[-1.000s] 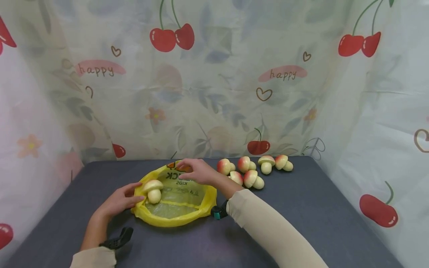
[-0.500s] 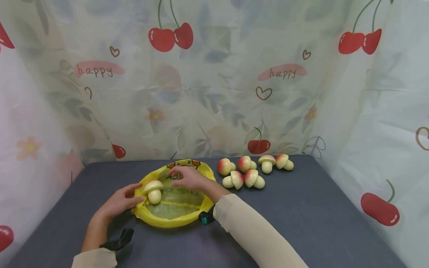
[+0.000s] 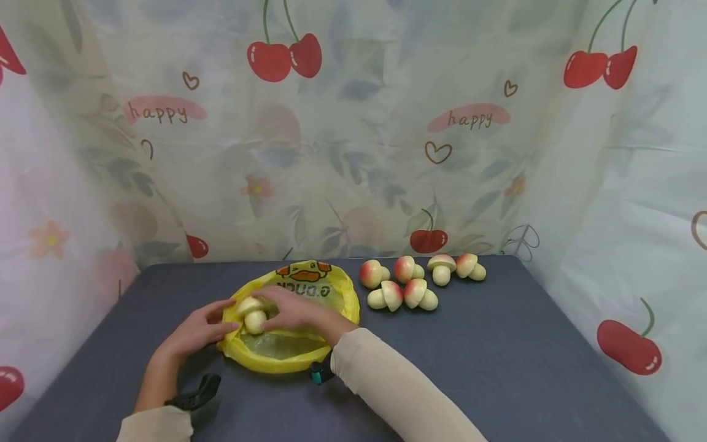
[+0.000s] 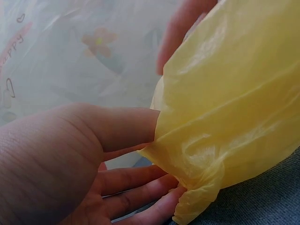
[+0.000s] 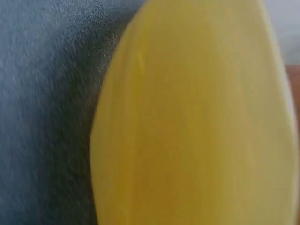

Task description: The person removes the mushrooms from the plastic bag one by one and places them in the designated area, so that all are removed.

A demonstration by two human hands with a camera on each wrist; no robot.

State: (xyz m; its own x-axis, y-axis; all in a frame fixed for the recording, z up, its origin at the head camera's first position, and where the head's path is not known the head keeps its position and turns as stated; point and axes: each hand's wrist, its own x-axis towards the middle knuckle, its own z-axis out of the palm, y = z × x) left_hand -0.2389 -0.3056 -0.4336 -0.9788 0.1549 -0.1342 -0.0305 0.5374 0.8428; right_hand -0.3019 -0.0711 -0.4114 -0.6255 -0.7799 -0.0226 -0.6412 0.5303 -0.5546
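An open yellow plastic bag with a duck print lies at the centre-left of the table in the head view. Inside its left side is a toy mushroom with a cream stem. My left hand grips the bag's left rim; the left wrist view shows its thumb reaching inside the yellow plastic and the other fingers along the edge. My right hand reaches into the bag and holds the mushroom, fingers at the cap and thumb by the stem. In the right wrist view the bag wall hides that hand.
Several toy mushrooms with reddish caps, one of them a front mushroom, lie grouped right of the bag on the dark table. A printed curtain closes off the back and both sides.
My right hand has moved left and down across the bag to the mushroom inside and taken hold of it. My left hand stays on the rim.
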